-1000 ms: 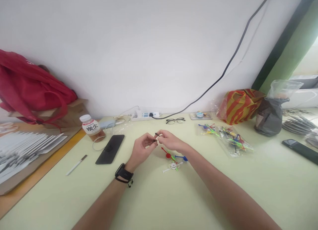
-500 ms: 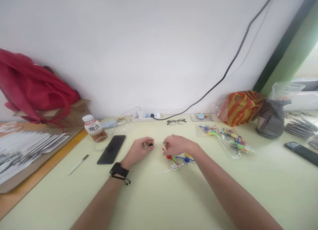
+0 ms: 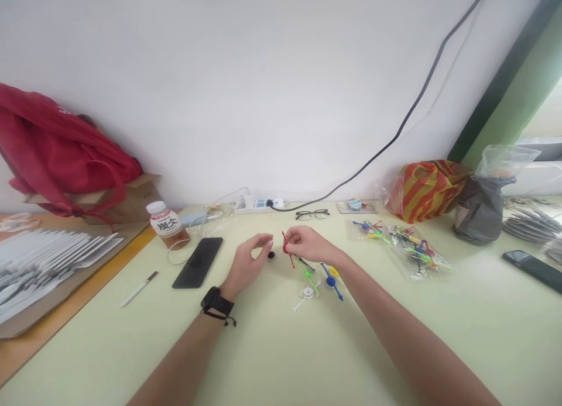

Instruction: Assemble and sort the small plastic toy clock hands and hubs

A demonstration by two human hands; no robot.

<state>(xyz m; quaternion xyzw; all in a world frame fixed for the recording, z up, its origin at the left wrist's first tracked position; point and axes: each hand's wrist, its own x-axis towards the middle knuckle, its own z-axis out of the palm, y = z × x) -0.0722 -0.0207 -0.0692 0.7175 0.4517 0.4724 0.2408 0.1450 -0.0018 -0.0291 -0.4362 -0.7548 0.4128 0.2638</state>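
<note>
My right hand (image 3: 306,243) pinches a red arrow-shaped plastic spinner (image 3: 285,249), held upright on its side above the table. To its left, my left hand (image 3: 251,261) has thumb and forefinger brought together; whatever may be between the tips is too small to make out. A small black round piece (image 3: 271,255) lies just below those fingertips. Loose spinners lie under and beside my right hand: a green one (image 3: 306,271), a white one (image 3: 308,292), a blue one (image 3: 331,282) and a yellow one (image 3: 333,272). A black arrow (image 3: 307,265) is partly covered.
Clear bags of coloured spinners (image 3: 421,254) lie to the right. Eyeglasses (image 3: 312,214) and a power strip (image 3: 259,204) sit along the wall. On the left are a black phone (image 3: 197,262), a bottle (image 3: 167,226) and a white-handled knife-like tool (image 3: 139,289).
My right hand has lifted the red spinner off the group and moved slightly left. The green and blue spinners have turned. The black round piece now lies apart from my left fingers.
</note>
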